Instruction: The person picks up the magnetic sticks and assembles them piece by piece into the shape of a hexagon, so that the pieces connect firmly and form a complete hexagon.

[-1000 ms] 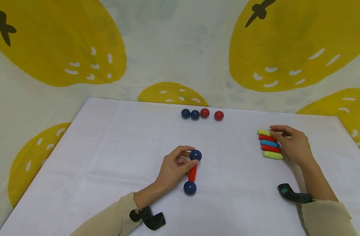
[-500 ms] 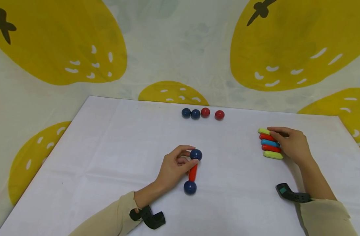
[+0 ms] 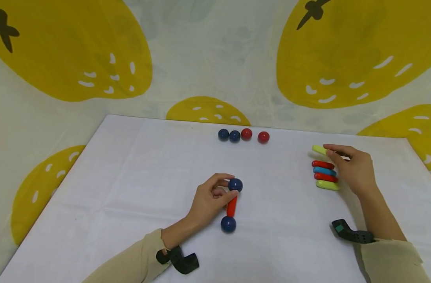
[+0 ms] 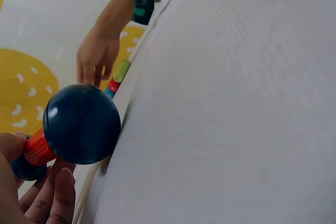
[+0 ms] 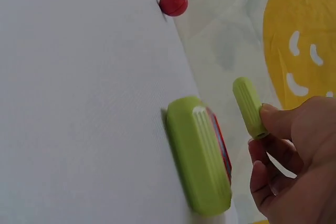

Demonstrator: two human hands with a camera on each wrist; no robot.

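My left hand (image 3: pixel 208 200) pinches the far dark blue ball (image 3: pixel 235 185) of a two-ball piece. A red rod (image 3: pixel 231 206) joins that ball to a second blue ball (image 3: pixel 228 224) at the near end. In the left wrist view, the near ball (image 4: pixel 82 124) hides much of the red rod. My right hand (image 3: pixel 356 167) pinches a yellow-green rod (image 5: pixel 248 107) between thumb and fingertips, lifted off the row. Below it lie a red rod (image 3: pixel 323 164), a blue rod (image 3: pixel 324 171), another red rod (image 3: pixel 326 177) and a yellow-green rod (image 3: pixel 327 185), side by side.
Along the far edge of the white table (image 3: pixel 148 157) sit two dark blue balls (image 3: pixel 234 136) and two red balls (image 3: pixel 263 136). A cloth with yellow fruit print (image 3: pixel 215 59) hangs behind it. Each wrist wears a black camera band (image 3: pixel 351 233).
My right hand has raised the top yellow-green rod away from the row, leaving a gap beside the red rod. My left hand keeps its hold on the two-ball piece.
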